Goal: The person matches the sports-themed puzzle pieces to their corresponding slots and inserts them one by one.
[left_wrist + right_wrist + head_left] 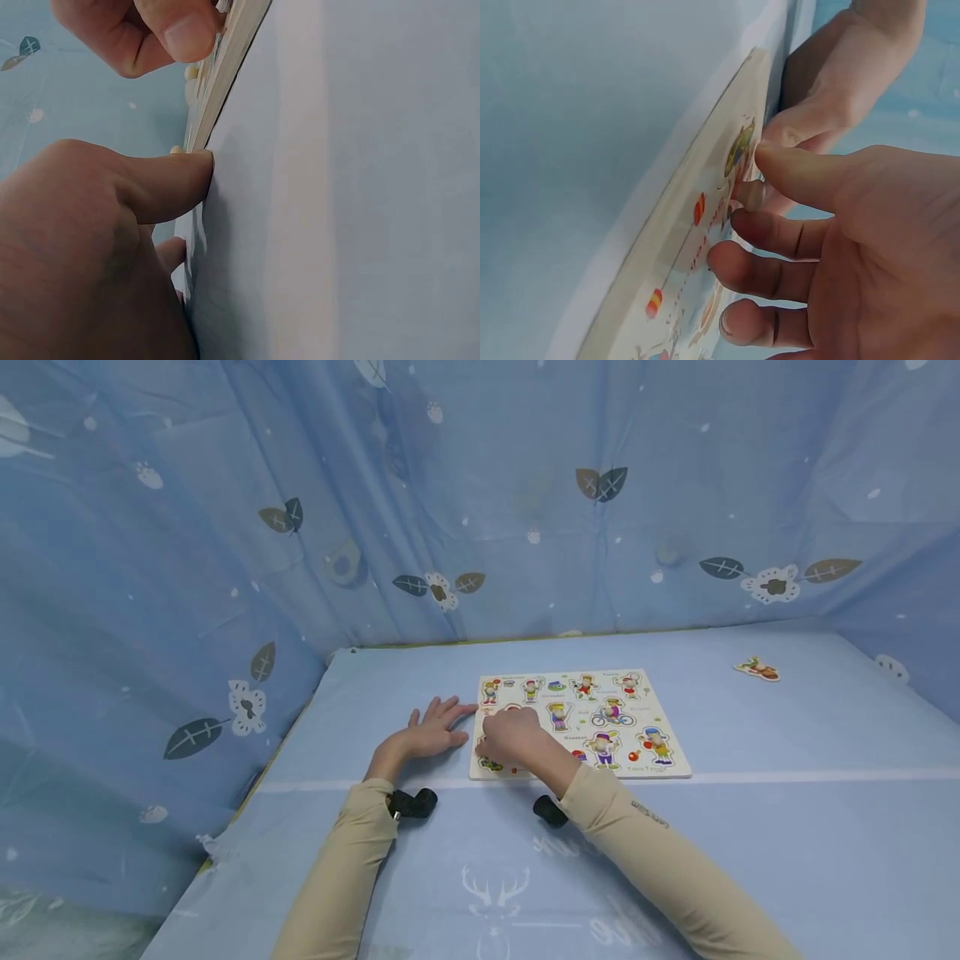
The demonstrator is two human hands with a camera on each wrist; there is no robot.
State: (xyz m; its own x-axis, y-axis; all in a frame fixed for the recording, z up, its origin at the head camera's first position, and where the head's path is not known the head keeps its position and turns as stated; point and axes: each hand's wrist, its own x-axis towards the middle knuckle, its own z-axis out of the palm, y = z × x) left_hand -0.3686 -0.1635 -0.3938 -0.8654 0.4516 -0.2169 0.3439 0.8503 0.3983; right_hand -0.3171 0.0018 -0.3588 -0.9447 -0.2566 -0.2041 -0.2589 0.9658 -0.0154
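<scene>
Sleeves (660, 852) in beige are seen nearest the head camera, reaching forward over a table (787, 827) covered in pale blue cloth, and a small black wrist camera (412, 802) is worn at each cuff. Blue curtains (187, 568) printed with leaves and flowers are hung behind and at the sides of the table. A puzzle board (645, 760) is laid flat near the middle of the table, and its pieces, each printed with a small cartoon figure, are seated in it.

The left hand (431, 735) is laid flat on the cloth, fingers straight and spread, with its fingertips set against the board's left edge; in the left wrist view the thumb (172, 184) is pressed to that edge. The right hand (513, 735) is placed over the left part of the board, its fingers curled; in the right wrist view a small peg (750, 195) is pinched between thumb and fingertips just above the board's face. What lies under the peg is hidden by the hand.

One loose piece (757, 670) is left on the cloth well apart from the board, toward the far right.
</scene>
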